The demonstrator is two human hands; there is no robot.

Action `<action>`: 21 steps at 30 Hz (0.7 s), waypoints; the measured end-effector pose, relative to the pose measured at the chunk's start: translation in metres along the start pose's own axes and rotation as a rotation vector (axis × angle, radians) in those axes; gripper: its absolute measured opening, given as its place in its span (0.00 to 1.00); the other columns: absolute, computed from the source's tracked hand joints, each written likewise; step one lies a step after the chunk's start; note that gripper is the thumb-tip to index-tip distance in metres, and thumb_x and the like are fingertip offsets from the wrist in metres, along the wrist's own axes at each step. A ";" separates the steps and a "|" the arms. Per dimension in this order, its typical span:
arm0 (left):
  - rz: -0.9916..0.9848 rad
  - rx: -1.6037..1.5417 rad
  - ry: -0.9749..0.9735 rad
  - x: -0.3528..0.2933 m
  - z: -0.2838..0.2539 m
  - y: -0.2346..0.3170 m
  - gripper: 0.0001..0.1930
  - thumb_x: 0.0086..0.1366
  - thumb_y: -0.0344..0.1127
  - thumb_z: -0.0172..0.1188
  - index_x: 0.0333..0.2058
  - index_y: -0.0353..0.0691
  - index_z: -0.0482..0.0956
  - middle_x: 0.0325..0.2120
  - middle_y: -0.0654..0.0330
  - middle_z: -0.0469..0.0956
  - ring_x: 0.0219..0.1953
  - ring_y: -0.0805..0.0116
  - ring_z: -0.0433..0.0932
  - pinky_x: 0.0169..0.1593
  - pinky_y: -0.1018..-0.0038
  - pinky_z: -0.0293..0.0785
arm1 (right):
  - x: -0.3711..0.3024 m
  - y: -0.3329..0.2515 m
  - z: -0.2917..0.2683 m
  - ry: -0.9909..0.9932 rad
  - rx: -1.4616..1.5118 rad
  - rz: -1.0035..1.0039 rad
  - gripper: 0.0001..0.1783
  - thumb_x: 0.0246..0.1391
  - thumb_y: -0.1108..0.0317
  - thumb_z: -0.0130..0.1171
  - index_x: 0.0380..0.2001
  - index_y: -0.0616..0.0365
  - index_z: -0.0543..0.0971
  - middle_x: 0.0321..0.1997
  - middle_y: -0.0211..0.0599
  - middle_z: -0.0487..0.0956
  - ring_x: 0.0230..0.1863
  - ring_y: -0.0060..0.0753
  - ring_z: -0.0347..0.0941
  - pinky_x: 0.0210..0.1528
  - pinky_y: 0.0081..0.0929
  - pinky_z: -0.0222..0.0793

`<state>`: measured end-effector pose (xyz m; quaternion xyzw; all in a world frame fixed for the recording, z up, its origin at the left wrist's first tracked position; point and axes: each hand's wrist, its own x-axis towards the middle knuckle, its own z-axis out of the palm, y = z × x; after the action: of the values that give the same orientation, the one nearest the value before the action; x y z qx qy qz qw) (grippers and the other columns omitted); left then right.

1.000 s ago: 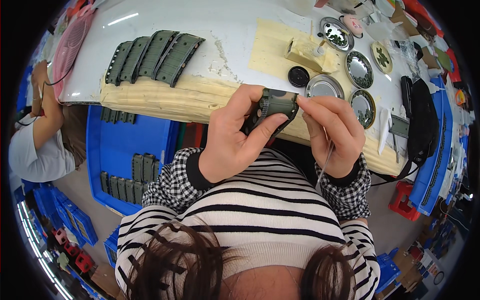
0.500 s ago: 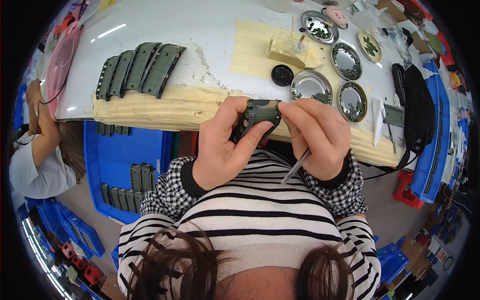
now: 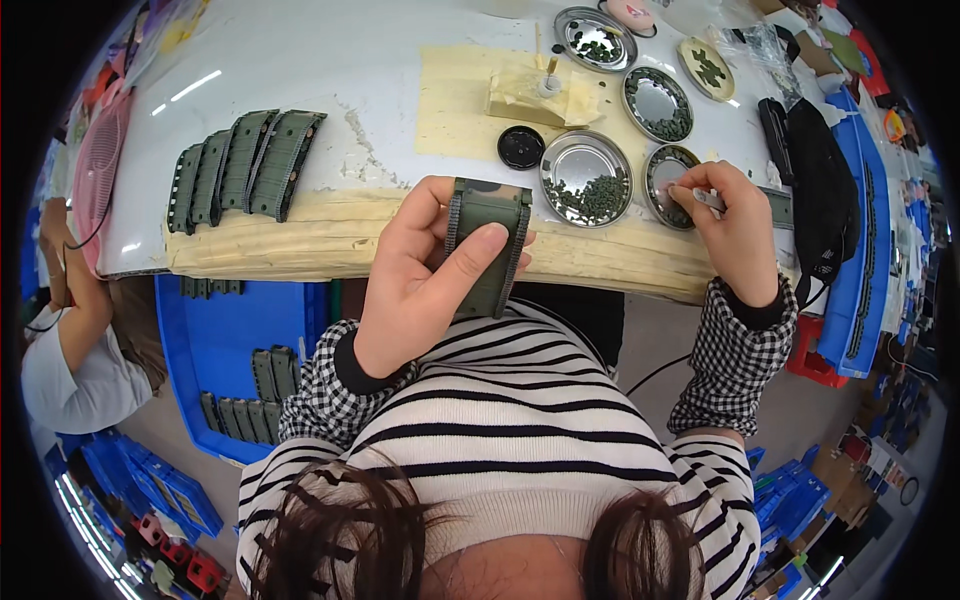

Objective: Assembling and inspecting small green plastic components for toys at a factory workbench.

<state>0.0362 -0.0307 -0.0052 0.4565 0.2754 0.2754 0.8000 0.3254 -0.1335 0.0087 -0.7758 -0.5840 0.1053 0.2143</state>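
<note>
A white worktable (image 3: 330, 70) fills the far side, with a row of dark green track pieces (image 3: 245, 165) lying at its left. Near its front edge the left hand (image 3: 425, 285) grips a green track section (image 3: 488, 245), thumb across its face. To the right, the right hand (image 3: 735, 230) pinches a small tool over a round metal dish (image 3: 668, 172).

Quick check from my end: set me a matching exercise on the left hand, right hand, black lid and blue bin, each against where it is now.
1 left hand
2 right hand
3 black lid
4 blue bin

a under the table edge, green parts inside
b at a round metal dish
c grips a green part
d flat on the table

Pairs: 1-c, 2-b, 3-d, 4-a
</note>
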 end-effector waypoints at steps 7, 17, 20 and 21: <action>-0.076 -0.050 -0.009 -0.004 -0.009 0.003 0.19 0.72 0.31 0.50 0.59 0.34 0.62 0.44 0.47 0.78 0.41 0.65 0.82 0.47 0.71 0.80 | 0.012 -0.017 -0.006 0.046 0.077 -0.039 0.05 0.47 0.80 0.59 0.30 0.63 0.75 0.30 0.37 0.80 0.23 0.30 0.71 0.27 0.25 0.65; 0.046 -0.006 -0.010 -0.006 -0.005 0.003 0.23 0.72 0.31 0.50 0.64 0.36 0.59 0.48 0.46 0.77 0.43 0.66 0.80 0.49 0.71 0.78 | -0.010 -0.083 0.025 0.208 0.610 -0.116 0.13 0.44 0.83 0.67 0.36 0.60 0.85 0.34 0.27 0.83 0.19 0.08 0.52 0.22 0.10 0.48; 0.084 -0.082 -0.047 -0.006 -0.002 0.004 0.20 0.74 0.33 0.47 0.62 0.36 0.60 0.49 0.49 0.76 0.44 0.68 0.79 0.50 0.72 0.77 | -0.003 -0.103 0.039 0.180 0.717 -0.223 0.11 0.47 0.83 0.66 0.34 0.58 0.85 0.33 0.29 0.82 0.22 0.10 0.62 0.20 0.11 0.53; 0.081 -0.112 -0.063 -0.007 -0.002 0.005 0.19 0.74 0.34 0.46 0.61 0.36 0.61 0.48 0.50 0.75 0.44 0.69 0.79 0.51 0.72 0.76 | 0.000 -0.110 0.043 0.162 0.734 -0.281 0.10 0.48 0.83 0.65 0.34 0.58 0.85 0.33 0.29 0.81 0.23 0.12 0.67 0.20 0.11 0.55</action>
<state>0.0286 -0.0323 -0.0008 0.4301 0.2155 0.3079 0.8208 0.2131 -0.0992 0.0209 -0.5660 -0.5893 0.2149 0.5350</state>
